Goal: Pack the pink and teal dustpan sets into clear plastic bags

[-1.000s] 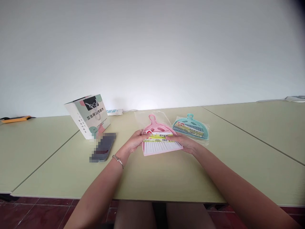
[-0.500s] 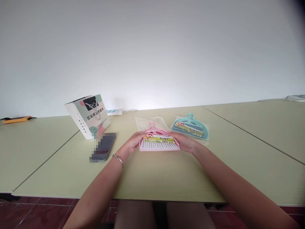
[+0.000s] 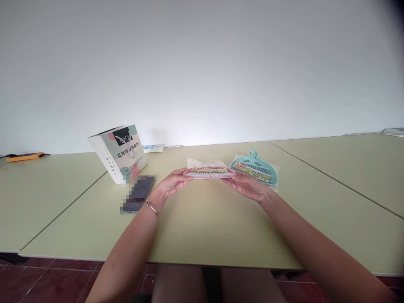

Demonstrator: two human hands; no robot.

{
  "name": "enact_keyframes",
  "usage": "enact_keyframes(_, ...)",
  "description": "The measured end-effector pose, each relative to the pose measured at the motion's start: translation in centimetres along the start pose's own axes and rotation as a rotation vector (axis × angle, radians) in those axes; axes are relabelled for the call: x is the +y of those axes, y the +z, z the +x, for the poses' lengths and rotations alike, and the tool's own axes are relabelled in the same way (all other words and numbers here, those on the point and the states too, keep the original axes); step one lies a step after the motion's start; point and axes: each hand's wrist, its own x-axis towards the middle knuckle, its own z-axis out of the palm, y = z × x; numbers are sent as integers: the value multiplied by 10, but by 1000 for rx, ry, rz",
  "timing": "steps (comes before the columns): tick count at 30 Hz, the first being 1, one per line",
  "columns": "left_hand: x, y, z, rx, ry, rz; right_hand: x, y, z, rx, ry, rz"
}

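Between my two hands is a pink dustpan and brush set (image 3: 209, 174) in clear plastic wrap, with white bristles and a yellow-green label facing me. It is tilted so that its front edge points toward me. My left hand (image 3: 175, 182) grips its left end, and my right hand (image 3: 248, 185) is closed on its right end. A teal dustpan and brush set (image 3: 257, 167), also wrapped in clear plastic, lies on the table just behind my right hand.
A paper gift bag (image 3: 126, 153) with a rope handle stands at the left. In front of it lies a phone (image 3: 139, 194), partly pixelated. A white power strip (image 3: 153, 148) is by the wall, and an orange object (image 3: 25, 157) sits at far left on the pale green table (image 3: 208, 235).
The pink set has been lifted and tipped back, so its face now looks much flatter and its bristle edge sits higher. Both hands moved with it.
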Motion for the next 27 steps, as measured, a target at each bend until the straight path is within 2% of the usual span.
enact_keyframes(5,-4,-7,5,128,17,95,4,-5,7,115,11,-59)
enact_keyframes(10,-16,-2,13,430,9,113,10,-1,13,299,14,-59)
enact_keyframes(12,-21,1,15,497,10,112,12,1,13,369,33,-66)
enact_keyframes(17,-27,5,17,563,-5,98,14,6,12,420,74,-118)
enact_keyframes(23,-32,9,22,545,17,-14,12,7,12,443,130,-143)
enact_keyframes(27,-39,9,26,609,43,-43,15,0,17,445,45,-191)
